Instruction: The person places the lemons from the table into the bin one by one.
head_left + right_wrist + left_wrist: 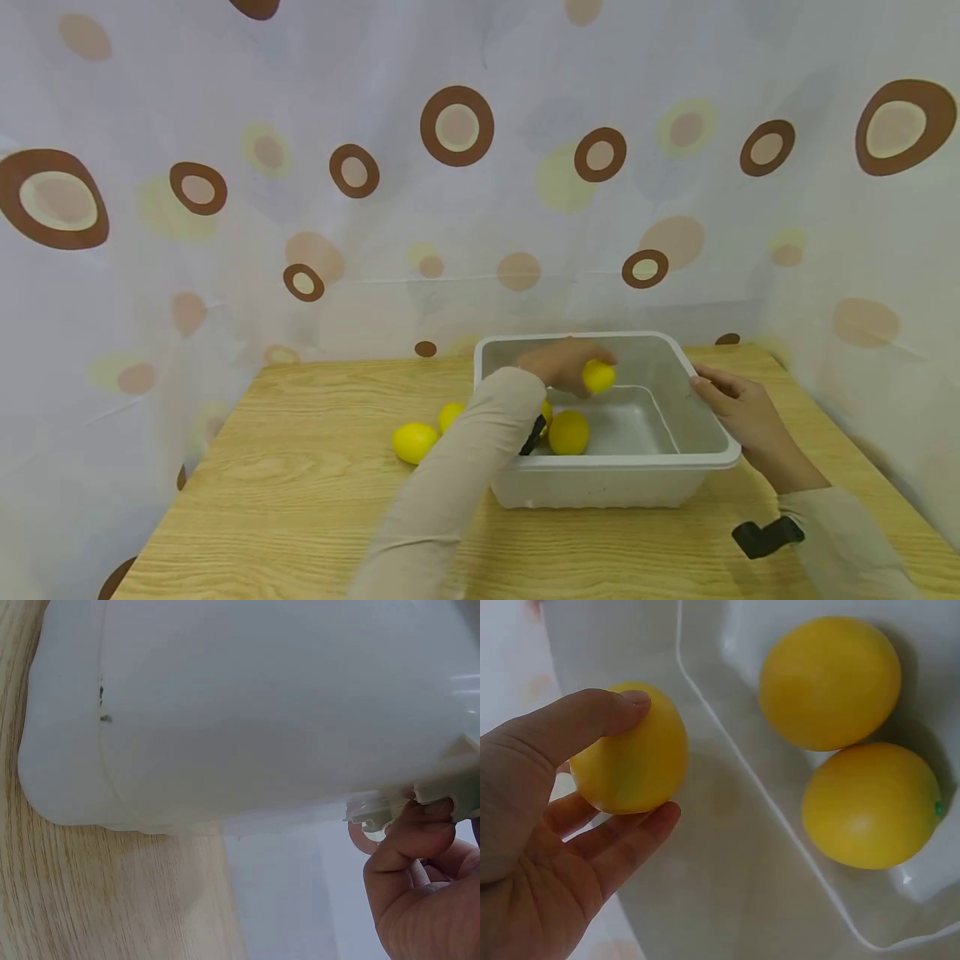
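Note:
My left hand (562,364) reaches over the left part of a whitish plastic bin (615,483), holding a yellow lemon (598,377). Thumb and fingers wrap the lemon (634,761) in the left wrist view. Two more round yellow fruits lie inside, one upper fruit (830,682) and one lower fruit (871,805) with a small green spot; in the head view one of them (568,432) shows plainly and the other is partly behind the sleeve. On the bin's right rim, my right hand (738,408) grips the edge, its fingers curled there (420,840).
Two yellow lemons sit on the wooden table (300,467) left of the bin, one lemon (415,442) in front and another lemon (451,415) partly covered by the left sleeve. A patterned curtain (405,225) hangs behind the table.

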### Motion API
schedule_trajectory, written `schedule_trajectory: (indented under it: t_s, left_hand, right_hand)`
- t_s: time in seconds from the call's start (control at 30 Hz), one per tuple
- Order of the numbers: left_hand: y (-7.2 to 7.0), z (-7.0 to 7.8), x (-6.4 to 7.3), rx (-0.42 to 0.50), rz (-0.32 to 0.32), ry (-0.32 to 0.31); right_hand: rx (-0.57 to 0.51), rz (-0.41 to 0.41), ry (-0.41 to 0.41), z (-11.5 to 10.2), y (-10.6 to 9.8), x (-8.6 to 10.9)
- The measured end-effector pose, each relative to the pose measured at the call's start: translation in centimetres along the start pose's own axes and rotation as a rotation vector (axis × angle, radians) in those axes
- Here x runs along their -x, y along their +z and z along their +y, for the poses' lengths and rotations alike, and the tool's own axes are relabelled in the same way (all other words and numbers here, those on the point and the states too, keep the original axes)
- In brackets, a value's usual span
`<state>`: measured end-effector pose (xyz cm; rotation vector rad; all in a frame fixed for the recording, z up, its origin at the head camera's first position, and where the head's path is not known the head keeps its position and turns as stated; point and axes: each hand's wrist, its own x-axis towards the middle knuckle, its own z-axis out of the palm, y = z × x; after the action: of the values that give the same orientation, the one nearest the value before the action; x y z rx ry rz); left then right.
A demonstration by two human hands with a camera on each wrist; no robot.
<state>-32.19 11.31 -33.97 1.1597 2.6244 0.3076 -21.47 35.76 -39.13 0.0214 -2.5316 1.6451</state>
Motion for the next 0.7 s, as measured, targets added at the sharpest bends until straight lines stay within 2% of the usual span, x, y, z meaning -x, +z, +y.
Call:
schedule_trajectory:
  t_s: [0.13,0.3,0.7]
  left_hand:
    - [0.9,-0.7,-0.2,-0.006,0.002,-0.033]
    - [1.3,-0.8,0.1,0.005,-0.008,-0.079]
    - [2.4,-1.2,-0.2,0.035,-0.033,-0.111]
  right_hand:
    - [-0.011,-0.005,0.000,0.0,0.1,0.0]
    - [0.007,-0.002,-0.007,-0.1,0.1,0.1]
    - [-0.001,-0.005,-0.010,0.2,-0.1,-0.1]
